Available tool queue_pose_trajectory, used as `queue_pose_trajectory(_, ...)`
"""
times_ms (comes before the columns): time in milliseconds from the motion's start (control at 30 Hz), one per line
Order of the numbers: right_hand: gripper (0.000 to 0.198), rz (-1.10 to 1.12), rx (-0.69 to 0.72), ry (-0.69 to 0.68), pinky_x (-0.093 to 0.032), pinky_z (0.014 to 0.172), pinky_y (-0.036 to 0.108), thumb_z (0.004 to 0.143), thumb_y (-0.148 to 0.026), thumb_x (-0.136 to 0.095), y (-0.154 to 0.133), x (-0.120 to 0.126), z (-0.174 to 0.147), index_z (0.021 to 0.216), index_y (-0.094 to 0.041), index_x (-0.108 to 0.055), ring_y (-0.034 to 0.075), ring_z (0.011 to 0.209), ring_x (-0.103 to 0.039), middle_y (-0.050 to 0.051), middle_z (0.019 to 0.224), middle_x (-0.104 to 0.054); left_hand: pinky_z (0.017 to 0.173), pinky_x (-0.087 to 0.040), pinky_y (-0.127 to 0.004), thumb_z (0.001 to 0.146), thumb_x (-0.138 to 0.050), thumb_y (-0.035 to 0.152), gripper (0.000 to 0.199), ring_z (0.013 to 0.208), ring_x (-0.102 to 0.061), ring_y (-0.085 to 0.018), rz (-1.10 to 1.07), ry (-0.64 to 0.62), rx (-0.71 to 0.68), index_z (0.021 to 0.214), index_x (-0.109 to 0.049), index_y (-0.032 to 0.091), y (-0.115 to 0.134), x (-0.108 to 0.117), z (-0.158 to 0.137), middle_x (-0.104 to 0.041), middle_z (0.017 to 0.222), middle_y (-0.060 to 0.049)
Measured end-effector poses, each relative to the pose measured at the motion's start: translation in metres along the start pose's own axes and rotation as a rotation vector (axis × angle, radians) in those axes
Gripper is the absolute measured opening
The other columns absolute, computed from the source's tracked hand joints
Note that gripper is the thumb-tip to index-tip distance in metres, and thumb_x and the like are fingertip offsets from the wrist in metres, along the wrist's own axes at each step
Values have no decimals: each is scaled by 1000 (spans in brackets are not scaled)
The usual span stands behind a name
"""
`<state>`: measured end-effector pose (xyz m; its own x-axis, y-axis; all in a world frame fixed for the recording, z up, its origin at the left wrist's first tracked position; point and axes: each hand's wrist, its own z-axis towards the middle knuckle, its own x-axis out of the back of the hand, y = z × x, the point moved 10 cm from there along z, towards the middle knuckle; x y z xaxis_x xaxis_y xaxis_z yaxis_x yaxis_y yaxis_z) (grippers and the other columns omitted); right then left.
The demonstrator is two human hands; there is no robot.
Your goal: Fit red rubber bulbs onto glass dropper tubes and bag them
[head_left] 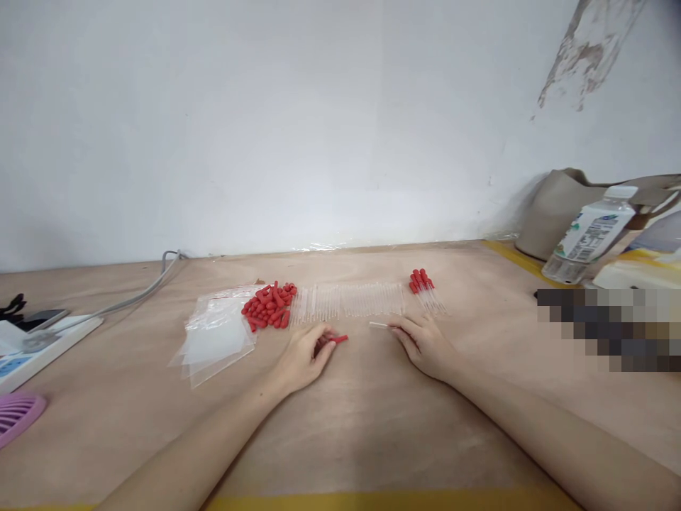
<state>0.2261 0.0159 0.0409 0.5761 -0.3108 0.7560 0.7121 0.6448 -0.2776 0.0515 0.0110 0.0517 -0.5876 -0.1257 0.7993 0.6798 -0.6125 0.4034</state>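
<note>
Between the fingertips of my left hand is a red rubber dropper bulb, its narrow end pointing right. My right hand pinches a thin clear dropper tube whose free end points left, apart from the bulb. Behind both hands lies a row of clear dropper tubes, side by side. A heap of red bulbs sits at the row's left end. To its right, several droppers with red bulbs fitted lie in a small bundle.
Clear plastic bags lie left of the bulb heap. A power strip with a grey cable and a pink slatted object are at far left. A bottle and a grey-beige container stand at back right, near the wall.
</note>
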Motion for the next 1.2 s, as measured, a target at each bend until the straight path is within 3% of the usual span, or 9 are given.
queue_pose_trajectory(100, 19, 32, 19, -7, -38, 74, 30, 88, -19, -37, -6, -2, 2, 91, -19, -56, 16, 80, -55, 4, 84, -61, 65, -44, -27, 80, -51, 25, 21, 70, -54, -14, -23, -24, -3, 99, -59, 18, 4, -10, 2, -59, 87, -5)
queue_pose_trajectory(267, 16, 96, 40, -37, -40, 72, 29, 86, -21, -40, -21, -9, 3, 86, -19, -55, 15, 76, -53, 4, 80, -59, 71, -43, -29, 82, -51, 25, 16, 77, -55, -16, -59, -16, 24, 82, -66, 18, 4, -17, 9, -59, 83, -5)
queue_pose_trajectory(500, 16, 166, 7, -22, -40, 68, 27, 87, -24, -40, -26, -7, 3, 84, -20, -55, 13, 71, -53, 1, 75, -60, 68, -43, -26, 85, -45, 26, 14, 77, -56, -15, -305, -27, 158, 90, -56, 18, -1, -24, 6, -61, 84, -2)
queue_pose_trajectory(767, 16, 135, 54, -46, -36, 71, 28, 88, -24, -40, -28, -11, 2, 85, -20, -55, 12, 70, -55, -1, 76, -63, 64, -47, -26, 86, -44, 30, 19, 67, -56, -12, -563, -76, 217, 95, -51, 15, -11, -40, 4, -57, 76, -1)
queue_pose_trajectory(1200, 17, 162, 77, -57, -34, 71, 28, 88, -25, -40, -31, -11, 2, 87, -20, -56, 11, 65, -54, -1, 71, -61, 64, -46, -26, 85, -46, 31, 17, 66, -55, -12, -571, -109, 201, 93, -51, 16, -8, -42, 2, -57, 74, -1)
